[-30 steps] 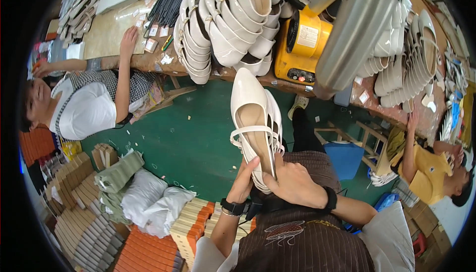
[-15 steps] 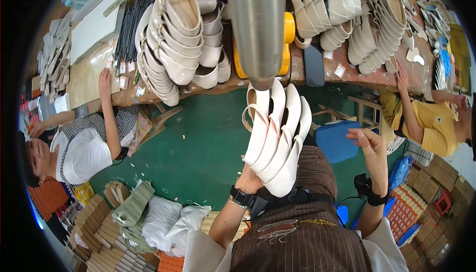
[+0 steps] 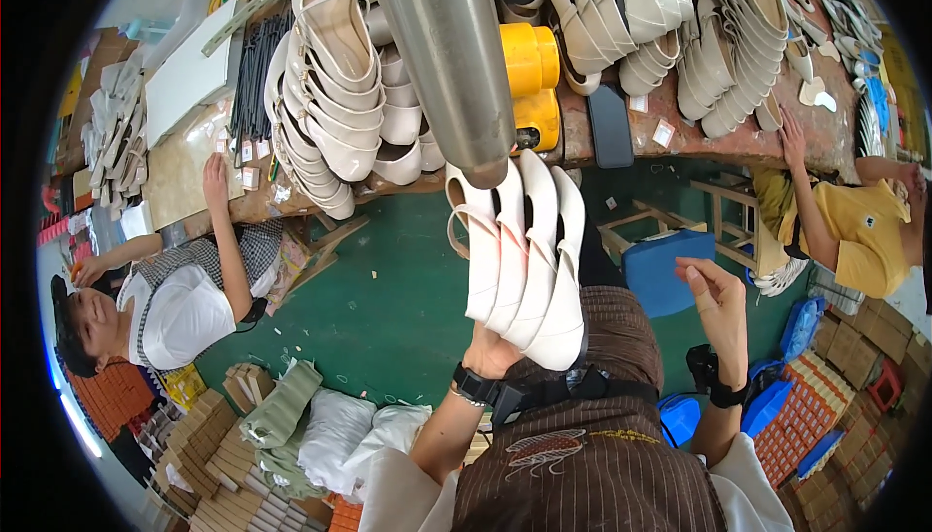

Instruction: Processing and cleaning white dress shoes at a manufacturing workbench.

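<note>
My left hand [image 3: 491, 351] is closed under a nested stack of several white strapped shoes [image 3: 524, 280], near the middle of the view. The shoes tilt, toes toward me, and their far ends come close to the tip of a thick metal cylinder [image 3: 442, 56] that slants in from the top. Whether cylinder and shoes touch I cannot tell. Off to the right, my right hand [image 3: 716, 314] is raised with its fingers loosely bent, apart from the thumb, holding nothing.
Along the workbench [image 3: 621, 129] lie more nested pale shoes [image 3: 340, 76], a yellow device [image 3: 534, 85] and a dark phone [image 3: 610, 124]. A blue-seated stool [image 3: 668, 270] stands below its edge. One person [image 3: 180, 284] sits left, another person [image 3: 854, 236] right.
The shoe stack in my left hand has shifted slightly left and toward me relative to the view. The metal cylinder now appears farther left, showing more of the yellow device. My right hand stays raised.
</note>
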A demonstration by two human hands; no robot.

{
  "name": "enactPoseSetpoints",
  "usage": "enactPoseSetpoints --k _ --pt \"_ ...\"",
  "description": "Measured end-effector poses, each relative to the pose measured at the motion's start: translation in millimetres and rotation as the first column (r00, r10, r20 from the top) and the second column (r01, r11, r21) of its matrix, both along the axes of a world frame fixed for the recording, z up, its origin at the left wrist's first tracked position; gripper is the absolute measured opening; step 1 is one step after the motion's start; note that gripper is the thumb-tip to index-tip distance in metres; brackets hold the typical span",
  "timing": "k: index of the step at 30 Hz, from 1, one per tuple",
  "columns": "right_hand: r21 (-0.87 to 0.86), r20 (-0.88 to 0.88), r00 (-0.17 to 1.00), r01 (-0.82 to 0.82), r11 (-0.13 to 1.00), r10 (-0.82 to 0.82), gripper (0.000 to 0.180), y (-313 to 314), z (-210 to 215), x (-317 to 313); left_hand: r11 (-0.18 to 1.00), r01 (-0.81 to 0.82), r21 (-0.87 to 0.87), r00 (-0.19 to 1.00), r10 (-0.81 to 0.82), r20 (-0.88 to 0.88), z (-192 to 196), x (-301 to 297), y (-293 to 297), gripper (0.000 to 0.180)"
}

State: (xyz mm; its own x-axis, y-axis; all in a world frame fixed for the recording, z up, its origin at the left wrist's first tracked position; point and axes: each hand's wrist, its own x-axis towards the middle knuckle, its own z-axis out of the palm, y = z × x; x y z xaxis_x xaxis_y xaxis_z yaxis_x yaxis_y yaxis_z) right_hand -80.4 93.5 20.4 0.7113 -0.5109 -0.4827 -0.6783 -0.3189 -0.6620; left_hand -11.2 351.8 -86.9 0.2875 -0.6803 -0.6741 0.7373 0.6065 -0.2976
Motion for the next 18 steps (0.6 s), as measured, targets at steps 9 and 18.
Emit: enactPoseSetpoints --k 9,18 --pt "-0.047 -0.047 0.997 -0.06 0.997 0.058 0.022 1.0 -0.1 6.9 0.983 -0.183 0.001 0.98 0.182 0.08 -22.3 -18.0 -12.2 0.064" --pt "-0.096 -0.077 0.981 -0.187 0.978 0.18 0.023 0.6 10.9 18.2 0.893 -0.373 -0.253 0.924 0.334 -0.185 9.2 -12.2 -37.4 0.064"
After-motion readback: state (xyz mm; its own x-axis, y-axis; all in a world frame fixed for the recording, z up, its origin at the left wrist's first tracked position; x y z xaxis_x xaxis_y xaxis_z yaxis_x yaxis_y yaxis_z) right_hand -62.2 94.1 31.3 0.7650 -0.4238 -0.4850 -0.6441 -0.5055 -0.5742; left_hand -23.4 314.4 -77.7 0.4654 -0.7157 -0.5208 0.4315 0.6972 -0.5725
